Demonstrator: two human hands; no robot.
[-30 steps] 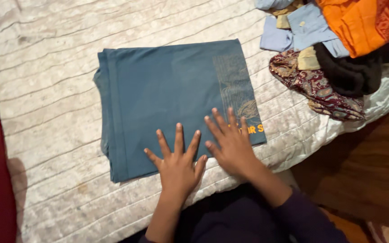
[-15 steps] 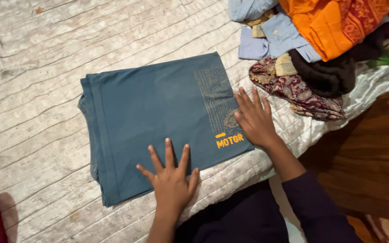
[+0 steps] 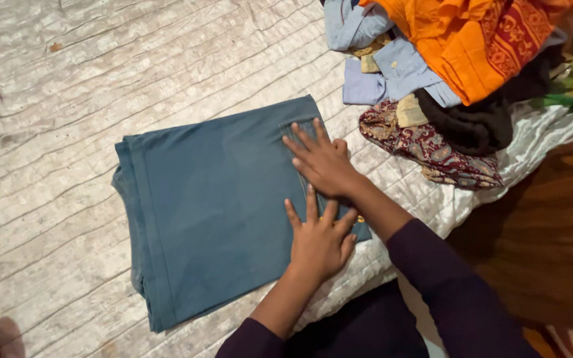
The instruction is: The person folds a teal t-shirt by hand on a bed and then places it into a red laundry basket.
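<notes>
A folded blue-teal garment [image 3: 213,205] lies flat on a pale quilted bedspread [image 3: 54,99]. My left hand [image 3: 319,238] rests palm down on the garment's near right corner, fingers spread. Just beyond it, my right hand [image 3: 319,159] lies flat on the garment's right edge, over the printed part, fingers apart and pointing left. Both hands press on the cloth and grip nothing. Dark purple sleeves cover my forearms.
A heap of clothes lies at the upper right: an orange patterned cloth [image 3: 472,40], a light blue shirt [image 3: 392,66], a black garment [image 3: 472,126] and a maroon paisley cloth [image 3: 432,149]. A wooden floor [image 3: 552,219] lies beyond the bed's right edge.
My right hand has moved from the near right corner up along the garment's right edge and onto it. My left hand has slid right to the near right corner. The view has shifted.
</notes>
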